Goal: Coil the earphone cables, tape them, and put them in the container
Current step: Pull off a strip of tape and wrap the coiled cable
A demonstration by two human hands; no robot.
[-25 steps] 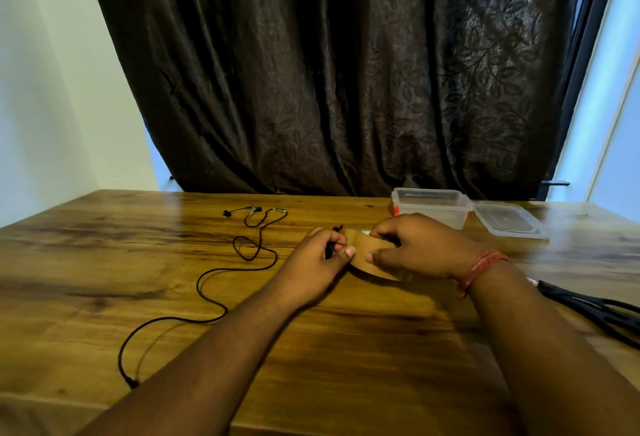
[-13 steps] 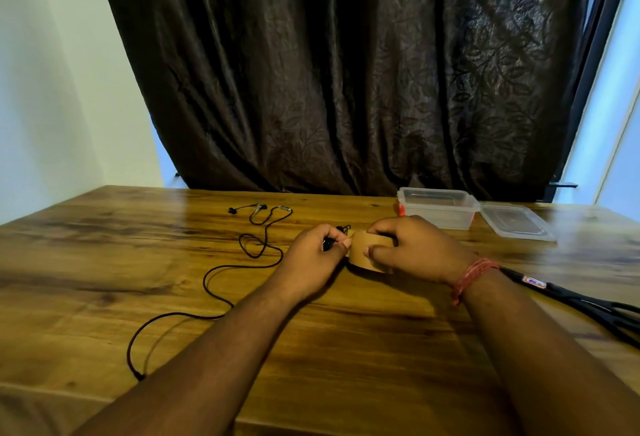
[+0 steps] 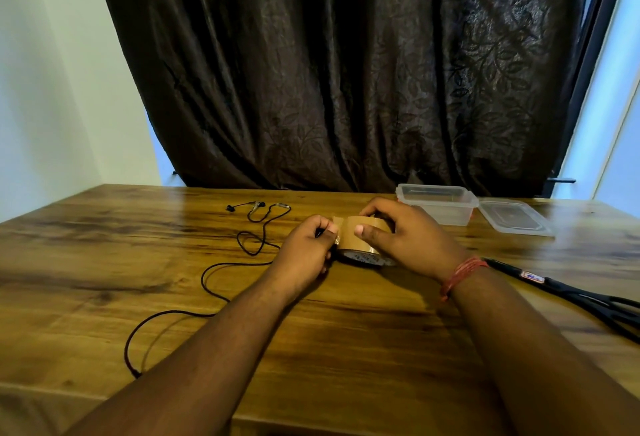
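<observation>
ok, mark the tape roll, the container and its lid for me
tape roll (image 3: 360, 240): head view, brown outer band between the two hands.
container (image 3: 446, 211): head view, clear front wall.
lid (image 3: 512, 218): head view, flat centre panel, lying on the table right of the container.

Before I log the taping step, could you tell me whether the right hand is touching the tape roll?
Touching: the head view shows the right hand gripping the tape roll.

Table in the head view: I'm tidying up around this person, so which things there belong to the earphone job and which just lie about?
Belongs to the job:
- brown tape roll, gripped by the right hand
- something small and dark pinched in the left hand
- loose earphone cable
- open clear container
- its lid
- black scissors, likely for the tape

Lying about:
- nothing on the table
</observation>
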